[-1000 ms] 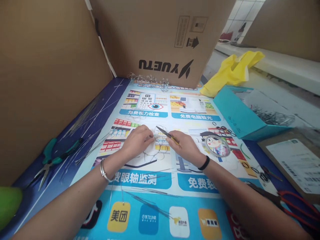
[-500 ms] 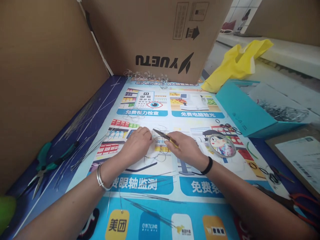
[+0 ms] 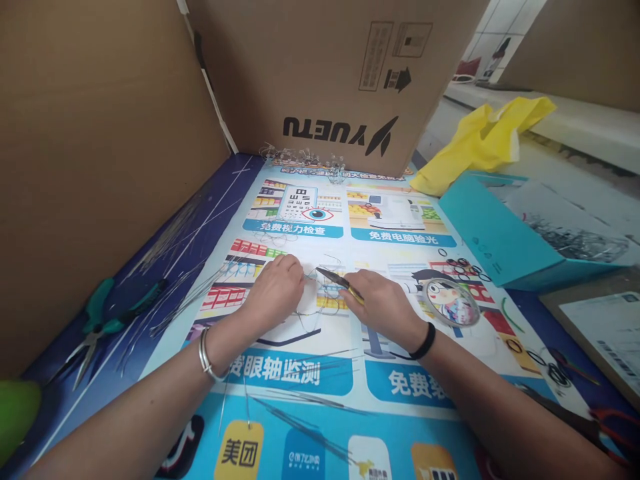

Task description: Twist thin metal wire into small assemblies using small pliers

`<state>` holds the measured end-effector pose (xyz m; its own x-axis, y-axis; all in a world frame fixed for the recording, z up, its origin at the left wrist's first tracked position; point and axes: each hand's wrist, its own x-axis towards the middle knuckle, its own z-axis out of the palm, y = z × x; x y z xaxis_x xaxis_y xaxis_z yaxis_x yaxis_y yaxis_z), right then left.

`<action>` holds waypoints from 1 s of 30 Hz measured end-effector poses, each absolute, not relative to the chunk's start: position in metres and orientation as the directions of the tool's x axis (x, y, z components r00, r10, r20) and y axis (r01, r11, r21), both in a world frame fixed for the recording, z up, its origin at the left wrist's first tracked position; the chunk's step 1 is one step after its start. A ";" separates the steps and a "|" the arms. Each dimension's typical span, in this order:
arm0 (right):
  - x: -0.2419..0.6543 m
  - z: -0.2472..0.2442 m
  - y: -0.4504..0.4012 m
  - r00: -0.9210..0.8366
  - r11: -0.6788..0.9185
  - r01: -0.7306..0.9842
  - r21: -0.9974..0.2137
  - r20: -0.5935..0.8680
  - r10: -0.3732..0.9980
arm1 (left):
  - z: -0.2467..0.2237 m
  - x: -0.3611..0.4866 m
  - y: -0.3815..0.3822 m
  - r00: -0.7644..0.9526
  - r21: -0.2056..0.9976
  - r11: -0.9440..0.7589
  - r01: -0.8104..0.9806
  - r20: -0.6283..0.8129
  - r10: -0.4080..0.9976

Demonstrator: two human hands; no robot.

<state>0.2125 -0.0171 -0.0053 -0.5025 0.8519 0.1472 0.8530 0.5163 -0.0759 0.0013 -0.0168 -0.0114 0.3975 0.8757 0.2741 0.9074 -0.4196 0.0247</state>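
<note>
Over the printed poster (image 3: 300,400), my left hand (image 3: 277,287) pinches a thin wire piece (image 3: 320,303) bent into loops. My right hand (image 3: 377,303) is wrapped round small pliers (image 3: 333,277) with yellow-and-black handles. The dark jaws of the pliers point left and reach the wire close to my left fingertips; whether they grip it I cannot tell. Long loose wires (image 3: 300,427) lie on the poster below my hands. To the right of my right hand sits a round clear dish (image 3: 453,303) with small things in it.
Teal-handled pliers (image 3: 100,320) lie at the left beside loose wires. A cardboard box (image 3: 330,80) stands behind, with a row of wire pieces (image 3: 305,158) at its foot. At the right are a teal box (image 3: 495,233) holding wire pieces, a yellow bag (image 3: 480,143) and black rings (image 3: 463,267).
The whole view has shifted slightly, so everything sits a little lower and further right. The pliers' jaws now lie a bit flatter beside my left fingertips. Both hands keep their holds.
</note>
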 end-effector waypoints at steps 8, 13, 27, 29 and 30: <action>0.213 -0.005 -0.018 -0.548 0.557 0.831 -0.019 0.149 0.823 | -0.009 0.001 -0.018 0.386 0.059 -0.415 0.908 0.268 0.883; 0.214 -0.004 -0.018 -0.566 0.577 0.814 -0.070 0.128 0.814 | -0.009 0.001 -0.018 0.388 0.080 -0.418 0.905 0.253 0.886; 0.218 -0.007 -0.011 -0.553 0.565 0.788 -0.244 0.124 0.824 | -0.010 -0.003 -0.017 0.327 0.329 -0.414 0.849 0.289 0.900; 0.217 -0.007 -0.010 -0.555 0.566 0.783 -0.257 0.124 0.823 | -0.011 -0.005 -0.014 0.329 0.403 -0.440 0.802 0.318 0.889; 0.217 -0.007 -0.010 -0.558 0.569 0.779 -0.262 0.123 0.821 | -0.012 -0.006 -0.013 0.327 0.438 -0.452 0.777 0.333 0.884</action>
